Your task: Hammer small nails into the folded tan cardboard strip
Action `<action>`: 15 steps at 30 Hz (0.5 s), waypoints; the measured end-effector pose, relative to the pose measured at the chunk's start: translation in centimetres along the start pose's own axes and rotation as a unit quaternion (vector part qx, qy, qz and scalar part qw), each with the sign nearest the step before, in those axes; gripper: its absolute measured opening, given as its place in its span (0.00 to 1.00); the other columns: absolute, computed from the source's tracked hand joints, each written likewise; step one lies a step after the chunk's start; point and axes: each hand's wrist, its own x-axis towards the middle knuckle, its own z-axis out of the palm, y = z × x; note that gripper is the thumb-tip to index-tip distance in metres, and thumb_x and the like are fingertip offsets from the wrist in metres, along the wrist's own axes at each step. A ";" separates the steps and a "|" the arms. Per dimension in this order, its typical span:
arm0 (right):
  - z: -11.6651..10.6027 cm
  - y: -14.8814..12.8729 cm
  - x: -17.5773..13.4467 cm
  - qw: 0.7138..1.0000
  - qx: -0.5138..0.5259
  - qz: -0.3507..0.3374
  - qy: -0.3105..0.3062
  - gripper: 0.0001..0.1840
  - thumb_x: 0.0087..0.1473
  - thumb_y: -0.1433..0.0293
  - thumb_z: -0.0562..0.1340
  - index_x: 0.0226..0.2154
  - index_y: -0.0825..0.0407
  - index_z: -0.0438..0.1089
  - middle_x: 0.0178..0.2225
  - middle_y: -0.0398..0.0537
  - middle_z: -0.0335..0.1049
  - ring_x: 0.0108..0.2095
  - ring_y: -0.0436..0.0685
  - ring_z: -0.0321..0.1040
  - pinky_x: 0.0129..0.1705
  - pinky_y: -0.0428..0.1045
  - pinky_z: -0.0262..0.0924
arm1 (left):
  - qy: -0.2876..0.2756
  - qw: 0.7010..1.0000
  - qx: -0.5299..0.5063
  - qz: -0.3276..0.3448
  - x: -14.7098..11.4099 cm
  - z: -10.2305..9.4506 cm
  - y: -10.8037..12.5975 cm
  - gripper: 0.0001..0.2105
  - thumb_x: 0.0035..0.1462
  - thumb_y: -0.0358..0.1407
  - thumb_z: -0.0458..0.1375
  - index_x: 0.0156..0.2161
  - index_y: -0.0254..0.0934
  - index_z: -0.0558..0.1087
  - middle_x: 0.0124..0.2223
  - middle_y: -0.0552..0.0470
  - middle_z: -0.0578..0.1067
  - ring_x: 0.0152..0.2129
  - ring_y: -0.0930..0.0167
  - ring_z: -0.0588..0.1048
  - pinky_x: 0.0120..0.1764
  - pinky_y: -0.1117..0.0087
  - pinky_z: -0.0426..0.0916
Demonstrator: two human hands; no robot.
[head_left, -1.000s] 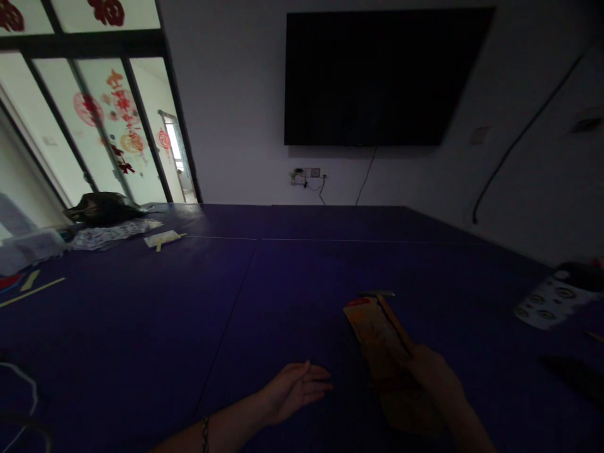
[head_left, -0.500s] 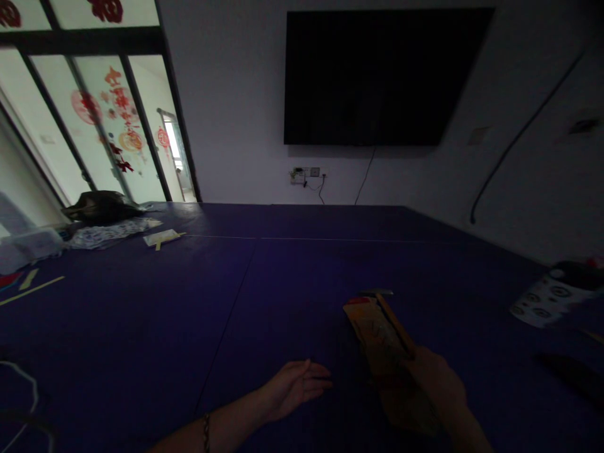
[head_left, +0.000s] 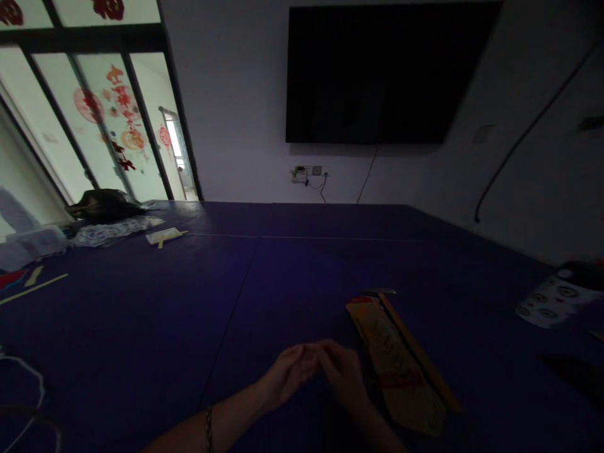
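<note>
Left hand [head_left: 285, 374] and right hand [head_left: 343, 371] meet at fingertips.
Can't tell whether either grip holds anything; packet [head_left: 394, 371] and wooden-handled tool [head_left: 418, 349] lie rightward.

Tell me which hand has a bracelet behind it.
The left hand: a patterned bracelet circles that arm; none shows behind the right hand.

The hammer [head_left: 419, 352] lies right of the packet [head_left: 392, 365], on the table [head_left: 292, 283].

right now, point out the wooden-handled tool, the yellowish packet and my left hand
Wooden-handled tool [head_left: 419, 351]: head view, mid-handle
Yellowish packet [head_left: 392, 362]: head view, upper face
Left hand [head_left: 287, 372]: head view, middle
</note>
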 end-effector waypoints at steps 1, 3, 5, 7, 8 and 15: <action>1.4 0.2 0.5 0.998 0.063 0.005 -0.023 0.17 0.50 0.58 0.53 0.20 0.50 0.67 0.18 0.45 0.69 0.21 0.54 0.66 0.26 0.47 0.58 | 0.018 0.999 0.012 0.030 0.2 -0.3 0.4 0.17 0.51 0.43 0.55 0.42 0.32 0.72 0.41 0.45 0.74 0.29 0.75 0.71 0.34 0.74 0.62; 3.8 0.8 1.5 0.993 0.108 0.012 -0.050 0.23 0.49 0.53 0.52 0.14 0.50 0.63 0.13 0.42 0.64 0.17 0.51 0.63 0.23 0.46 0.58 | 0.044 0.995 0.057 0.070 0.7 -0.9 1.2 0.20 0.50 0.46 0.54 0.43 0.32 0.71 0.42 0.44 0.73 0.20 0.79 0.66 0.24 0.77 0.58; 5.7 1.5 2.2 0.987 0.143 0.022 -0.064 0.27 0.49 0.49 0.49 0.12 0.51 0.62 0.11 0.42 0.62 0.14 0.50 0.61 0.20 0.46 0.57 | 0.057 0.988 0.121 0.074 1.0 -1.6 1.9 0.22 0.49 0.47 0.54 0.43 0.32 0.71 0.43 0.43 0.73 0.14 0.82 0.61 0.18 0.77 0.53; 7.2 2.2 2.4 0.981 0.176 0.039 -0.067 0.30 0.48 0.46 0.46 0.12 0.51 0.61 0.09 0.41 0.59 0.12 0.50 0.59 0.17 0.45 0.56 | 0.055 0.982 0.171 0.058 1.2 -2.1 2.3 0.21 0.48 0.46 0.54 0.40 0.31 0.73 0.38 0.43 0.75 0.13 0.81 0.62 0.18 0.77 0.53; 7.7 2.6 2.4 0.978 0.190 0.048 -0.068 0.32 0.48 0.45 0.45 0.11 0.51 0.60 0.08 0.41 0.58 0.12 0.50 0.59 0.16 0.45 0.56 | 0.048 0.981 0.183 0.050 1.3 -2.3 2.4 0.20 0.48 0.46 0.54 0.39 0.30 0.73 0.36 0.44 0.76 0.15 0.79 0.65 0.20 0.77 0.55; 8.3 4.7 2.0 0.963 0.239 0.088 -0.085 0.32 0.46 0.43 0.47 0.12 0.52 0.61 0.08 0.40 0.59 0.11 0.50 0.60 0.14 0.45 0.55 | 0.058 0.982 0.177 0.025 1.8 -2.7 1.6 0.16 0.47 0.43 0.55 0.34 0.30 0.73 0.36 0.43 0.76 0.17 0.77 0.69 0.18 0.79 0.55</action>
